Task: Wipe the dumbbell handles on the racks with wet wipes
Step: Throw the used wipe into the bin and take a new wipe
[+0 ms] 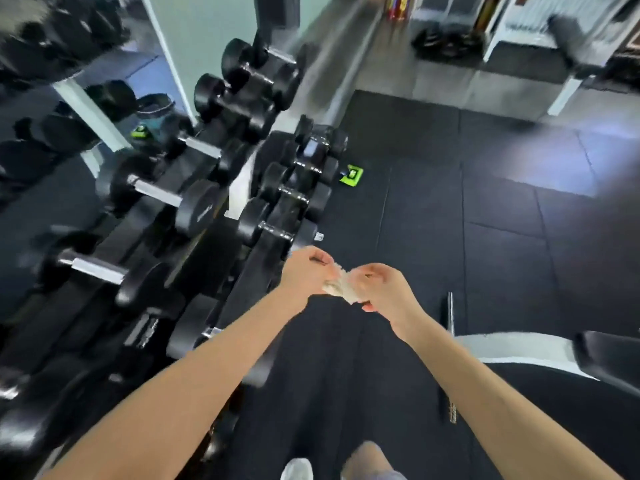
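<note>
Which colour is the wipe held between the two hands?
The wipe is whitish, slightly cream; the head view, the only one, shows it.

The left hand (304,271) and right hand (384,292) hide most of the wet wipe (341,289); upper-left dumbbells (52,29) are blurred.

A crumpled whitish wet wipe (341,287) hangs between the left hand (304,271) and the right hand (381,289), each pinching one end, just beside the dumbbell rack (204,251). The rack is black and tiered and runs away along the left. Black round-headed dumbbells (156,192) lie crosswise on its upper tier with chrome handles; smaller dumbbells (277,232) fill the lower tier.
</note>
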